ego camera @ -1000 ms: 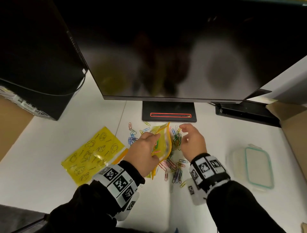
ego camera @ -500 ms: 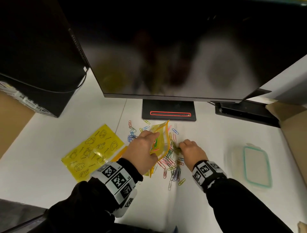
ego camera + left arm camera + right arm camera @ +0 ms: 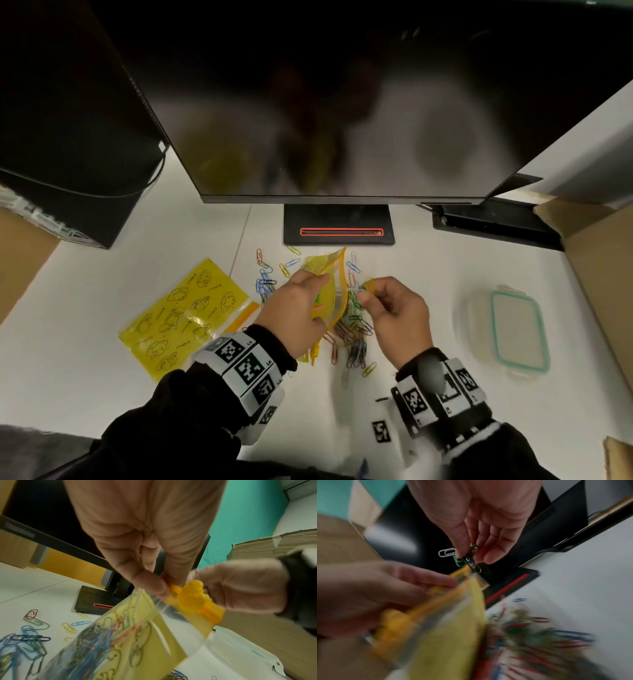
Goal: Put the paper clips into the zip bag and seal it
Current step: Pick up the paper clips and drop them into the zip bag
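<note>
My left hand (image 3: 301, 308) pinches the rim of a yellow zip bag (image 3: 330, 289) and holds it upright above the desk, mouth facing right. Coloured clips show through the bag (image 3: 120, 635), and its orange slider (image 3: 193, 600) sits by my thumb. My right hand (image 3: 387, 305) pinches a small bunch of paper clips (image 3: 464, 559) right at the bag's mouth. A heap of loose coloured paper clips (image 3: 352, 332) lies on the white desk under both hands, with more scattered clips (image 3: 267, 277) to the left.
A second yellow printed bag (image 3: 185, 318) lies flat at left. A clear container with a green-rimmed lid (image 3: 513, 329) stands at right. The monitor's black stand base (image 3: 339, 224) is just behind the clips, the screen overhanging. Cardboard boxes flank both sides.
My right hand dipped into the heap of clips, then rose with a pinched bunch up to the bag's mouth. The left hand kept the bag held in about the same place.
</note>
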A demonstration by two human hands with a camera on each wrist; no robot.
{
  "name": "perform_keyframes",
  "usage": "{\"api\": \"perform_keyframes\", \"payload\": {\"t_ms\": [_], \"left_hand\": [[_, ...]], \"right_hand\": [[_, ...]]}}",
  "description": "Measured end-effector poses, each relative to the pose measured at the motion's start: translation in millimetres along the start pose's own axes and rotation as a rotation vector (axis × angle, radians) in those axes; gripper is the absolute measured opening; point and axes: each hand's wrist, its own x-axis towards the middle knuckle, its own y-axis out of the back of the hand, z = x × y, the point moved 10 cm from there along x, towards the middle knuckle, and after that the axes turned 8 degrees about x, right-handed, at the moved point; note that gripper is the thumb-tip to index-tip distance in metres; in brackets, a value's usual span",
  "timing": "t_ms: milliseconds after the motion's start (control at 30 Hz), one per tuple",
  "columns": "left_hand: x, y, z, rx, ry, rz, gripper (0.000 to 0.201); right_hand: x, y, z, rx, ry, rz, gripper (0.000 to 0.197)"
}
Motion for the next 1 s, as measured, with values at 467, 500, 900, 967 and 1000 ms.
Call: {"api": "perform_keyframes", "payload": {"t_ms": [467,500,900,967,1000], "left_hand": [[-1.1,11.7,-4.1,-0.027,0.012,0.062,0.063],[-1.0,11.8,-5.5,-0.020,0.019,0.057,0.063],[-0.9,3.4,-11.4,0.001,0.010,0.010,0.064],[-0.2,1.2,-11.7,0.000,0.008,0.006,0.065],[0.3,1.1,-11.7,0.000,0.008,0.008,0.065]], "right_hand": [[-2.9,-38.6,-24.5,-0.109,0.075,-0.132,0.035],[-1.0,-28.6,-20.5,-0.103,0.076,-0.078,0.034],[-25.6,16.1,113.9,-0.664,-0.305,-0.120,0.049],[-28.2,-2.9,108.8,-0.601,-0.257,-0.164,0.059],[-29.0,-12.9,105.8,-0.583,-0.233,-0.195,0.068]]}}
